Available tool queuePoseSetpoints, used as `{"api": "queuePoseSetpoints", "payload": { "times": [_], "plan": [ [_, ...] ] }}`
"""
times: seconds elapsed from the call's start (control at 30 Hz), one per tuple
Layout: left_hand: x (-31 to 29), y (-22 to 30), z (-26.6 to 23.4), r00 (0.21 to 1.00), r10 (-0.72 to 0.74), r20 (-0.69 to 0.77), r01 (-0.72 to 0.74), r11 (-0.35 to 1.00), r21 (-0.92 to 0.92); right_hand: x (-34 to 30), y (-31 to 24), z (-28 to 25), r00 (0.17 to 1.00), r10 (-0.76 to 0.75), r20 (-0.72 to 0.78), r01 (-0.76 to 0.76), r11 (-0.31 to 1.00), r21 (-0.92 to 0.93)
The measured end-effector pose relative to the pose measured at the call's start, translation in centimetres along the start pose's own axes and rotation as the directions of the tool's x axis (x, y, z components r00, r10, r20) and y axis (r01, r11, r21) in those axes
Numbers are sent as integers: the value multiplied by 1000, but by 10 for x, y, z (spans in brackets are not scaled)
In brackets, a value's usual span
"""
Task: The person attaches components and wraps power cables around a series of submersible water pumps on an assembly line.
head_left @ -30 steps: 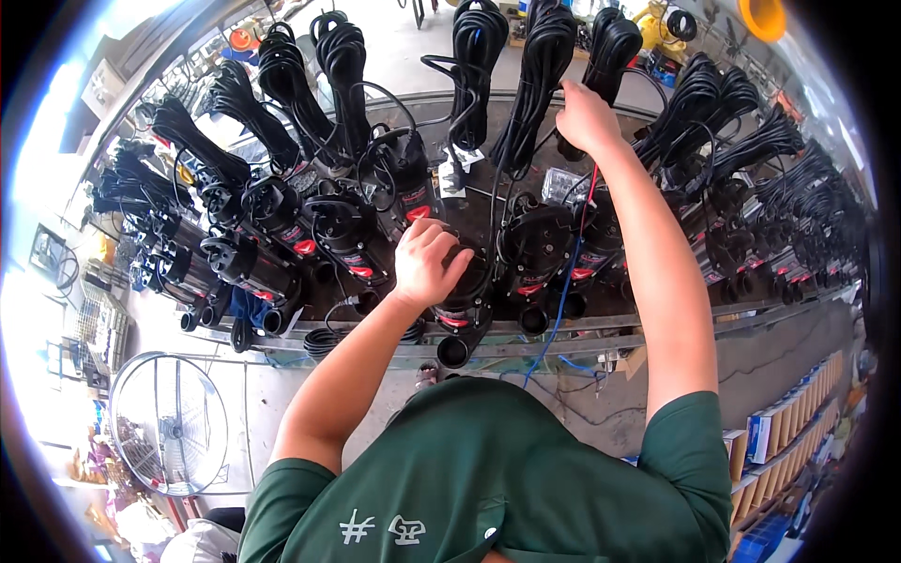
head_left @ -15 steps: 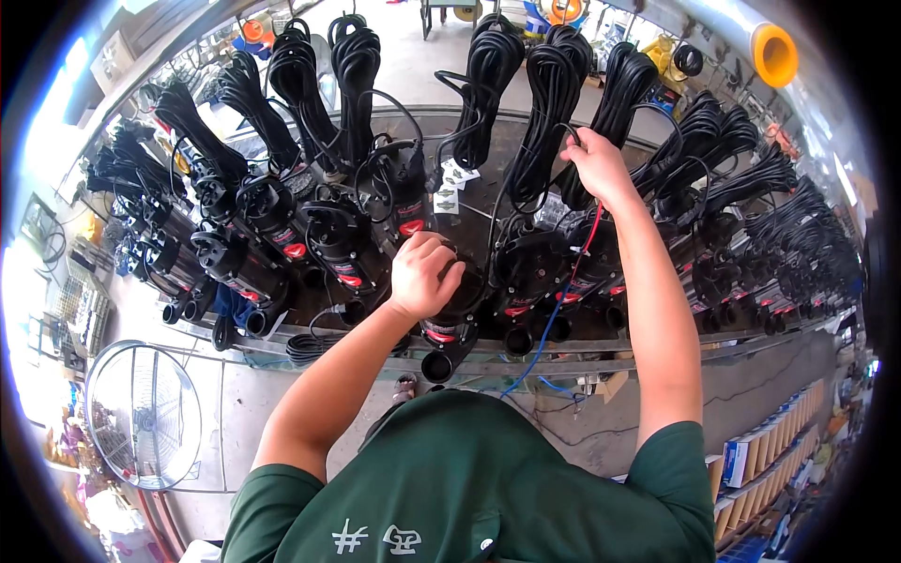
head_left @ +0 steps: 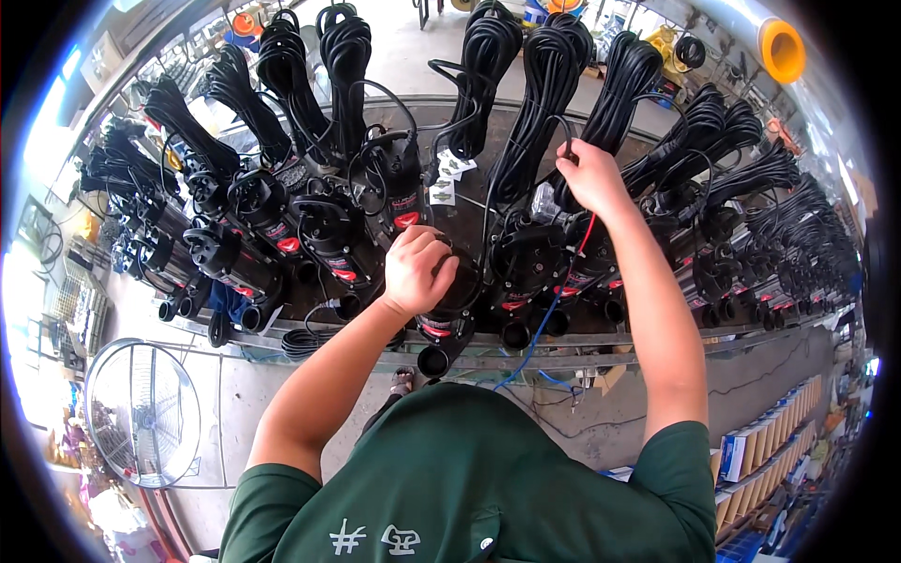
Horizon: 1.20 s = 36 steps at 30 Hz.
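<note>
A black submersible pump [head_left: 446, 327] stands upright at the bench's near edge, its round outlet toward me. My left hand [head_left: 418, 272] is closed over its top; what the curled fingers grip there is partly hidden. Farther right, my right hand [head_left: 591, 178] pinches a thin black cable [head_left: 568, 139] beside a large coiled cable bundle [head_left: 540, 113]. From under that hand a thin line, red above and blue below [head_left: 535, 342], runs down past the bench edge. Another pump [head_left: 526, 263] stands just right of the left hand's one.
Several more pumps with tied cable coils crowd the bench [head_left: 488, 202] on both sides. White labels [head_left: 446, 178] lie between them. A large round fan [head_left: 144, 413] stands at lower left, cartons [head_left: 770, 432] at lower right. A yellow-ended roll [head_left: 782, 52] juts in at upper right.
The view has shifted slightly. My left hand stays on the pump's top, and my right hand still pinches the black cable, with little movement.
</note>
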<state>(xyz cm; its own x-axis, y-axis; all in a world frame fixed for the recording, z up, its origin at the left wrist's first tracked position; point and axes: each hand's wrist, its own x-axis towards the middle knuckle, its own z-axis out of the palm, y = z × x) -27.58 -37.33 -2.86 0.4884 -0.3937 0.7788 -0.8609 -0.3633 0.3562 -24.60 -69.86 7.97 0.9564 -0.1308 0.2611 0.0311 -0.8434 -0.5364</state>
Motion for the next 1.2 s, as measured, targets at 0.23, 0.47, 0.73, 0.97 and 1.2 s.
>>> {"api": "queuePoseSetpoints", "payload": {
  "times": [0.23, 0.47, 0.73, 0.97, 1.2],
  "plan": [
    [2, 1, 0, 1000, -2, -5, 2, 1000, -19, 50, 32, 39, 983, 176, 49, -180, 886, 427],
    [-1, -1, -2, 1000, -2, -16, 2, 1000, -2, 32, 21, 22, 912, 1, 410, -326, 607, 724],
    [0, -2, -2, 1000, 12, -11, -12, 1000, 0, -31, 23, -26, 808, 26, 589, -285, 892, 351],
    [2, 1, -2, 1000, 10, 6, -10, 1000, 4, -86, 51, -35, 802, 18, 597, -531, 479, 699],
    [4, 2, -1, 999, 29, 22, -30, 999, 34, -123, 71, -5, 866, 193, 461, -500, 337, 798]
  ]
}}
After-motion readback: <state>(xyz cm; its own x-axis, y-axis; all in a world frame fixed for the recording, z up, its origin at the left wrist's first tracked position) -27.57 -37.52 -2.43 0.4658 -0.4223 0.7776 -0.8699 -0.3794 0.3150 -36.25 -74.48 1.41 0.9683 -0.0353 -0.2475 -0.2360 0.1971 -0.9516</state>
